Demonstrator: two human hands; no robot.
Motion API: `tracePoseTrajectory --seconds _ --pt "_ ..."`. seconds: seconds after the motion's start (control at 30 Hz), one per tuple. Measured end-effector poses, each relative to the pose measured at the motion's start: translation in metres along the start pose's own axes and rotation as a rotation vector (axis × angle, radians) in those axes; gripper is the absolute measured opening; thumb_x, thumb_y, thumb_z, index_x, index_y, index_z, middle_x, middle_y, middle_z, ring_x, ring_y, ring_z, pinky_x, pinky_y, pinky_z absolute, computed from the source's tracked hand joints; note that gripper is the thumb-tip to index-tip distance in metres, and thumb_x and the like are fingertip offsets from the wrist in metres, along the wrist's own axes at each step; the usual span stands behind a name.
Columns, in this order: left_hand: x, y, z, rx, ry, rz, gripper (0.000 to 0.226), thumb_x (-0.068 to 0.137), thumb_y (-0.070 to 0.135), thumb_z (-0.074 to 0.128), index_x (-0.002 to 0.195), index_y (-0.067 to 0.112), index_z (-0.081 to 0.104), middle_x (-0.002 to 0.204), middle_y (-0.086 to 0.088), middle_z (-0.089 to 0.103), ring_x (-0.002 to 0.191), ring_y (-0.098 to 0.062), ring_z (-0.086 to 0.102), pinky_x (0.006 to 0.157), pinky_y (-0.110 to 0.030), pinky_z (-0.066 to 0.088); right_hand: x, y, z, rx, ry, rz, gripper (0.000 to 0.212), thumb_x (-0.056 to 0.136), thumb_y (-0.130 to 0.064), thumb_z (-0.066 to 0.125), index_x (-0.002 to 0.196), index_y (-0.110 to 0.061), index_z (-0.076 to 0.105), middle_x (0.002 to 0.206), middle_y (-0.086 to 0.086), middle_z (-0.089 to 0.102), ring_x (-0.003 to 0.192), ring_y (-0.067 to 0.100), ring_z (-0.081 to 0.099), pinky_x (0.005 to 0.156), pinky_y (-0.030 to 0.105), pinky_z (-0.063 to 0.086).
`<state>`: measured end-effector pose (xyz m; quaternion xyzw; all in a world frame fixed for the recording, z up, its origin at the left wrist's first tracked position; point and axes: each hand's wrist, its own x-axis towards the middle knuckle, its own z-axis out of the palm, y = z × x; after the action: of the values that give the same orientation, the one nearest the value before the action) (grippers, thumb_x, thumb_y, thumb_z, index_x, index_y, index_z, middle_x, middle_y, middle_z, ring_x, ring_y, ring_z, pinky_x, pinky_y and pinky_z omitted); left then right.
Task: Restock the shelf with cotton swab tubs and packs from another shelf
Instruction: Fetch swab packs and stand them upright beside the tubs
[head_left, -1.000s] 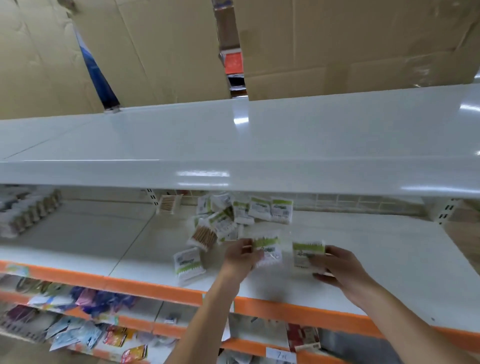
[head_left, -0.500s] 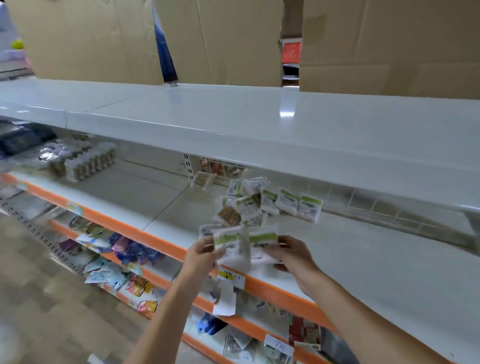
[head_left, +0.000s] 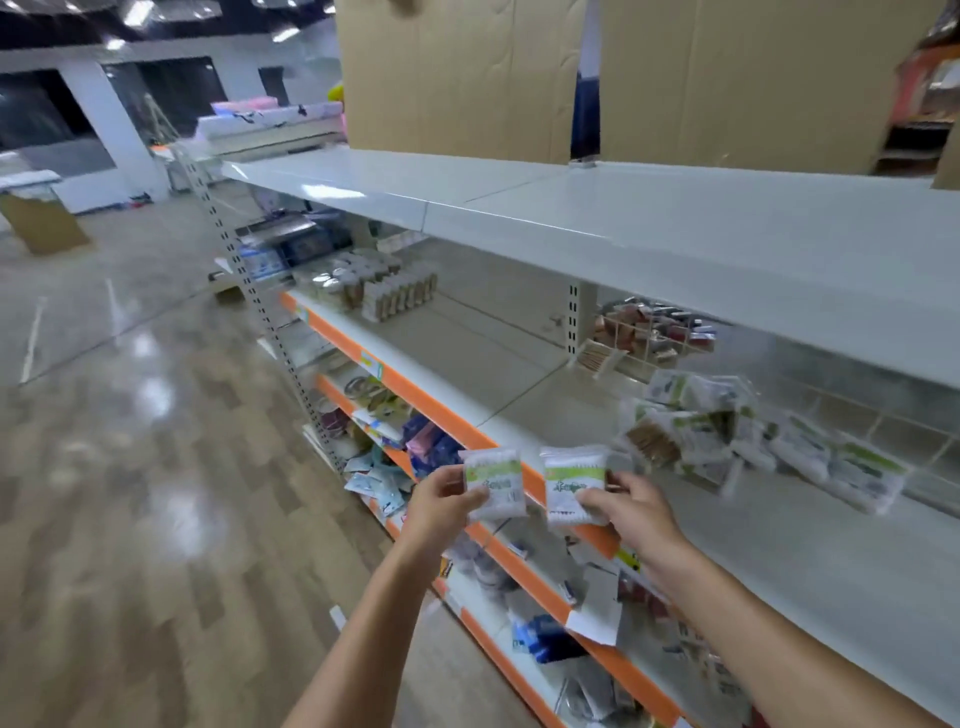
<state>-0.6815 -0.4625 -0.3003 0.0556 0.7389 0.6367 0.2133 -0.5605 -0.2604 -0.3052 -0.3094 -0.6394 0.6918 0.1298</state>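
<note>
Having drawn back from the shelf (head_left: 545, 410) since a moment ago, left hand (head_left: 441, 501) and right hand (head_left: 631, 506) each pinch one swab pack (left pack (head_left: 493, 483), right pack (head_left: 574, 480)), held side by side, near the orange edge.

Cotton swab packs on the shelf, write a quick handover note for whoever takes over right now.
Left hand: holds one cotton swab pack.
Right hand: holds a second pack.
Both packs are off the shelf, in front of its orange edge.
A loose pile of packs lies on the middle shelf to the right; tubs and boxed swabs stand in rows at the far left end.
Done: two packs picked up.
Left: carry them to the restock spot, likely by the rows, then return for the pile.
</note>
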Motion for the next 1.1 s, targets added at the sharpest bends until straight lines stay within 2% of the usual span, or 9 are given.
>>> tracePoseTrajectory --seconds 0.07,0.13,0.2,0.3,0.53,0.77,0.87,0.97,1.1 --pt "0.006 -0.002 -0.024 -0.024 0.030 -0.013 0.022 0.085 0.006 0.073 0.105 0.015 0.069 0.099 -0.007 0.075 0.089 -0.023 0.072 0.079 -0.041 0.057 0.006 -0.004 0.026 -0.008 -0.043 -0.003 0.021 0.083 -0.001 0.071 0.098 -0.015 0.072 0.089 0.001 0.078 0.075 0.015 0.075 0.058 0.024 0.057" --pt "0.013 -0.003 -0.048 -0.038 0.052 -0.012 0.022 0.085 0.006 0.073 0.105 0.015 0.070 0.101 -0.009 0.075 0.092 -0.026 0.072 0.085 -0.044 0.056 0.013 -0.006 0.052 -0.012 -0.080 -0.011 0.020 0.083 0.001 0.070 0.098 -0.013 0.072 0.086 0.000 0.078 0.069 0.009 0.073 0.055 0.018 0.053" --pt "0.022 -0.005 -0.071 -0.048 0.076 -0.014 0.021 0.085 0.004 0.072 0.103 0.014 0.070 0.099 -0.011 0.075 0.091 -0.027 0.072 0.084 -0.045 0.056 0.019 -0.009 0.078 -0.023 -0.107 -0.014 0.020 0.083 0.000 0.070 0.100 -0.012 0.072 0.088 0.002 0.077 0.067 0.007 0.072 0.054 0.016 0.051" --pt "0.035 -0.003 -0.108 -0.078 0.115 -0.030 0.021 0.085 0.001 0.070 0.103 0.012 0.068 0.101 -0.013 0.073 0.091 -0.030 0.071 0.081 -0.044 0.057 0.033 -0.012 0.118 -0.041 -0.124 -0.018 0.023 0.082 -0.002 0.071 0.104 -0.011 0.073 0.095 0.005 0.077 0.082 0.017 0.073 0.065 0.023 0.054" --pt "0.065 0.001 -0.186 -0.099 0.164 -0.019 0.020 0.085 -0.003 0.069 0.099 0.011 0.066 0.095 -0.009 0.071 0.084 -0.022 0.069 0.059 -0.025 0.052 0.063 -0.013 0.209 -0.039 -0.169 -0.039 0.020 0.080 0.000 0.072 0.091 -0.016 0.072 0.084 -0.002 0.076 0.069 0.006 0.070 0.057 0.018 0.049" --pt "0.089 0.001 -0.248 -0.121 0.224 -0.007 0.022 0.084 -0.006 0.069 0.094 0.013 0.066 0.089 -0.006 0.069 0.085 -0.023 0.067 0.081 -0.040 0.056 0.083 -0.015 0.289 -0.047 -0.242 -0.060 0.019 0.082 0.000 0.071 0.096 -0.014 0.072 0.086 0.000 0.077 0.070 0.010 0.071 0.050 0.015 0.048" --pt "0.100 0.002 -0.269 -0.159 0.241 -0.014 0.023 0.084 -0.007 0.068 0.099 0.010 0.065 0.094 -0.009 0.068 0.087 -0.023 0.066 0.081 -0.039 0.056 0.094 -0.017 0.315 -0.053 -0.269 -0.049 0.020 0.078 -0.008 0.075 0.098 -0.013 0.073 0.091 0.003 0.078 0.077 0.017 0.072 0.055 0.023 0.049" --pt "0.116 0.003 -0.288 -0.179 0.255 -0.019 0.028 0.083 -0.007 0.068 0.107 0.006 0.064 0.096 -0.008 0.068 0.084 -0.019 0.065 0.066 -0.026 0.052 0.110 -0.021 0.339 -0.038 -0.274 -0.027 0.030 0.066 -0.019 0.075 0.095 -0.014 0.073 0.085 0.007 0.076 0.056 0.012 0.063 0.044 0.021 0.042" --pt "0.146 0.005 -0.311 -0.187 0.259 -0.025 0.032 0.084 -0.009 0.067 0.114 0.000 0.062 0.102 -0.013 0.068 0.090 -0.022 0.065 0.070 -0.027 0.051 0.139 -0.026 0.371 -0.025 -0.279 -0.027 0.034 0.057 -0.026 0.076 0.091 -0.020 0.075 0.073 0.003 0.075 0.045 0.006 0.060 0.039 0.018 0.042"
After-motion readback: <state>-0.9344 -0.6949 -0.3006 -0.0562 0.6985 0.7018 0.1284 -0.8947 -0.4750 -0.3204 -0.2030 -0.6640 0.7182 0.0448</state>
